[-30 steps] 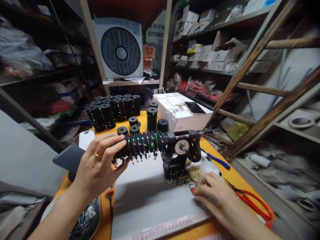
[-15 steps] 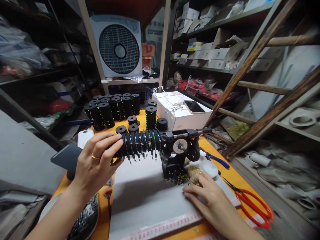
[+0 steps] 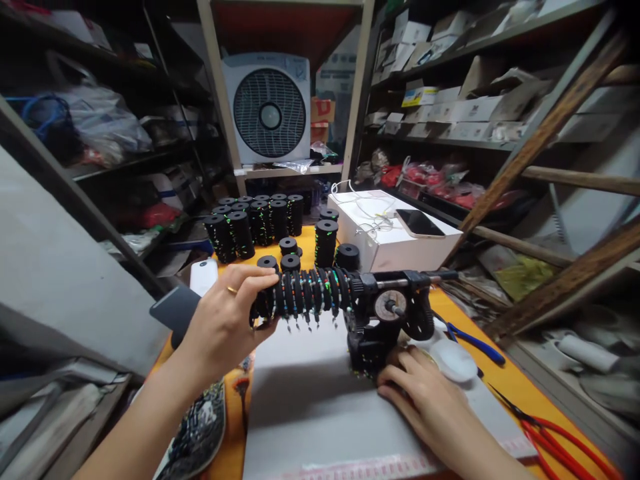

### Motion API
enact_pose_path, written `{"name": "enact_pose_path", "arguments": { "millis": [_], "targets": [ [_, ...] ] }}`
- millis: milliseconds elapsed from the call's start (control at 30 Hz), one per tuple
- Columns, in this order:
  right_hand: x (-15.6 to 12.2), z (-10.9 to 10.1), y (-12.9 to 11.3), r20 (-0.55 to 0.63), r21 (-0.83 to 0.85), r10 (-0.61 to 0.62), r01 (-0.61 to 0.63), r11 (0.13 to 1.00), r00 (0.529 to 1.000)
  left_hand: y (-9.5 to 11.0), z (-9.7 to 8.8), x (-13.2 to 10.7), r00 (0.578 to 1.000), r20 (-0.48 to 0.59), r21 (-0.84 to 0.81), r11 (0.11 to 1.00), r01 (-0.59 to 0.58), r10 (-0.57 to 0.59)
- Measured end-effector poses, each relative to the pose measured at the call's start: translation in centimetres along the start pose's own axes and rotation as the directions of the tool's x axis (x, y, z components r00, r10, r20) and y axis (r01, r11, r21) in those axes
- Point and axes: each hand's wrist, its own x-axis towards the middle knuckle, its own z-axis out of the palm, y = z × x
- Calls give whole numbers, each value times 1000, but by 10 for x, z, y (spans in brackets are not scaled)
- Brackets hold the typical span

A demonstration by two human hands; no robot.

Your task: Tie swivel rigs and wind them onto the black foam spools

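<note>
The right hand's (image 3: 420, 387) fingertips are hidden against the base of the winder (image 3: 385, 317), so its grip cannot be read. The left hand (image 3: 227, 320) has its grip clamped round the free end of the spool row (image 3: 305, 293), which sits level on the winder's shaft above the grey mat (image 3: 310, 407). The spools there are too tightly packed to count. Behind stand roughly ten spool stacks (image 3: 255, 223), one white box (image 3: 390, 240) and one phone (image 3: 420, 223). The red scissors (image 3: 560, 433) are cut off at the counter's (image 3: 505, 380) right edge. The bare mat between the hands leaves open room.
</note>
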Motion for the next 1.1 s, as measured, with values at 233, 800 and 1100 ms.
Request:
{"name": "enact_pose_path", "arguments": {
  "millis": [233, 800, 1100],
  "targets": [
    [-3, 17, 5, -85, -43, -71, 68, 997, 994, 9, -21, 19, 920, 312, -158, 942, 296, -236],
    [63, -90, -67, -434, 188, -167, 270, 944, 885, 8, -31, 19, 907, 360, -251, 913, 322, -221],
    [130, -94, -106, -444, 248, -301, 439, 864, 844, 2, -28, 16, 919, 352, -266, 922, 280, -178]
  ]
}}
